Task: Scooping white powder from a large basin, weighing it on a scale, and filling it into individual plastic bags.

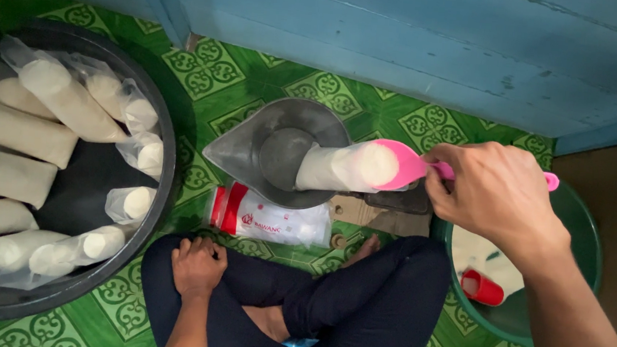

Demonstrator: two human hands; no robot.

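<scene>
Right hand grips pink scoop over filled bag on grey scale pan. Left hand rests loosely curled on knee, holding nothing. Black tub of filled bags at 9 o'clock; green basin at 3 o'clock.

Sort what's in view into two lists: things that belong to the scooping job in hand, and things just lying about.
In use:
- right hand holding the pink scoop
- clear bag of white powder lying in the grey scale pan
- green bucket of white powder
- black tub of filled bags

Lying about:
- red cup in the bucket
- red and white pack on the floor
- left hand, resting on the knee
</scene>
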